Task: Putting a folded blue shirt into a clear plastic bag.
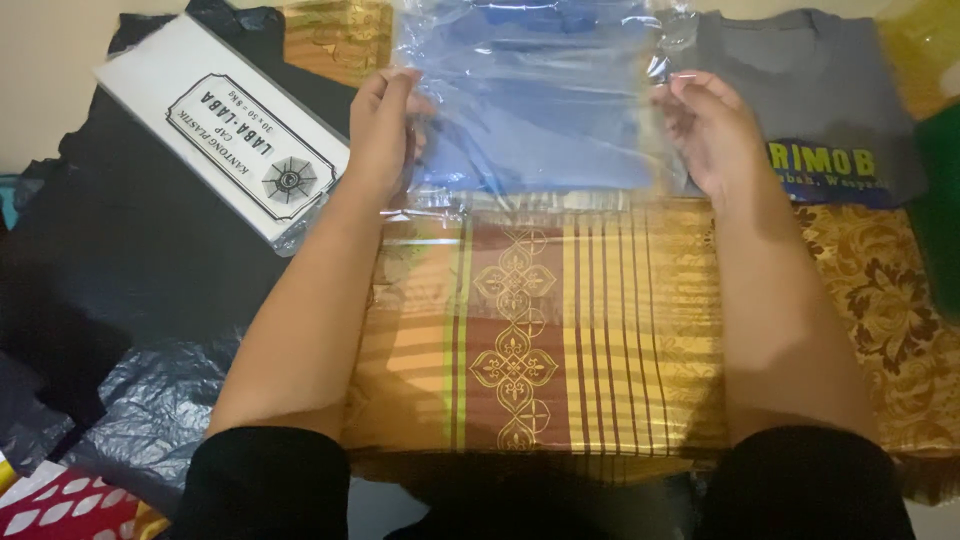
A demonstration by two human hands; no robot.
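A folded blue garment sits inside a clear plastic bag [540, 110] at the top centre. My left hand [385, 130] grips the bag's left edge and my right hand [715, 125] grips its right edge. The bag's near end overlaps a folded gold and maroon patterned cloth [540, 330] that lies between my forearms. Both sleeves are black.
A white pack of plastic bags [225, 125] lies at the upper left on black plastic sheeting [140, 270]. A grey printed T-shirt [815, 100] lies at the upper right, above gold floral fabric [890, 300]. A green item [940, 210] sits at the right edge.
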